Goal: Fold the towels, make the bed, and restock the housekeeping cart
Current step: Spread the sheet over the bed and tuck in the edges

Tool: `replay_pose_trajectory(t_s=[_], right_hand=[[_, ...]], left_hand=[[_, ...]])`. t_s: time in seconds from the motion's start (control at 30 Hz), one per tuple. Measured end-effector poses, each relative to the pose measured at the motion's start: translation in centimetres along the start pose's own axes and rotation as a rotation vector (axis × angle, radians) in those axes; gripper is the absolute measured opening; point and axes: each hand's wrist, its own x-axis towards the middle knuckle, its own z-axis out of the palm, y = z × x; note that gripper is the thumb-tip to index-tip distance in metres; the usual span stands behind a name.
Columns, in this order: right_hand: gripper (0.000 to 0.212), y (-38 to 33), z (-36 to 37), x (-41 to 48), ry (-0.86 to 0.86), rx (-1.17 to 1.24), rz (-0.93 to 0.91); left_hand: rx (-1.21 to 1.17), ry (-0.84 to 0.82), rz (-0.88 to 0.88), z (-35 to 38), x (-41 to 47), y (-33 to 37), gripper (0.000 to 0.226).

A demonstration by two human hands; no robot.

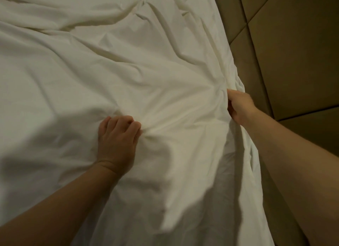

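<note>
A wrinkled white bed sheet (113, 66) covers the bed and fills most of the head view. My left hand (117, 137) is closed in a fist, pinching a bunch of the sheet near the middle, with creases radiating from the grip. My right hand (238, 106) grips the sheet's right edge, its fingers curled into the fabric where the sheet drops off the side of the bed. The cloth between the two hands is drawn into taut folds. My shadow falls across the lower part of the sheet.
A brown padded panel wall (293, 53) with dark seams runs close along the right side of the bed. The sheet stretches far to the left and toward the top, rumpled into ridges there.
</note>
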Motion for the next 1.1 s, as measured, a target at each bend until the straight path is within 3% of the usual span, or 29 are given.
replay_pose_trajectory(t_s=[0.17,0.27,0.47,0.73,0.9,0.97,1.1], right_hand=[[0.018,0.0,-0.6,0.4,-0.083,0.064,0.039],[0.014,-0.7,-0.9,0.8,-0.099,0.071,0.086],[0.014,-1.6,-0.6,0.7,-0.024,0.052,0.053],[0.021,-2.5,0.3,2.5,0.179,-0.276,-0.039],[0.013,-1.6,1.0,3.0,0.237,-0.289,-0.024],[0.017,-1.3,0.8,2.6,0.178,-0.206,-0.011],[0.034,-1.8,-0.7,1.0,-0.144,-0.121,0.052]], left_hand=[[-0.035,-0.037,-0.034,-1.0,0.5,0.3,0.019],[-0.087,-0.035,-0.051,-1.7,1.2,0.7,0.023],[-0.105,-0.042,-0.073,-2.0,1.3,0.8,0.024],[0.002,-0.031,-0.011,-1.0,1.0,-0.3,0.017],[0.022,-0.023,0.0,-0.6,1.0,-0.6,0.017],[0.026,-0.025,-0.008,-0.6,0.9,-0.5,0.017],[0.087,-0.045,-0.008,-0.1,0.7,-0.2,0.016]])
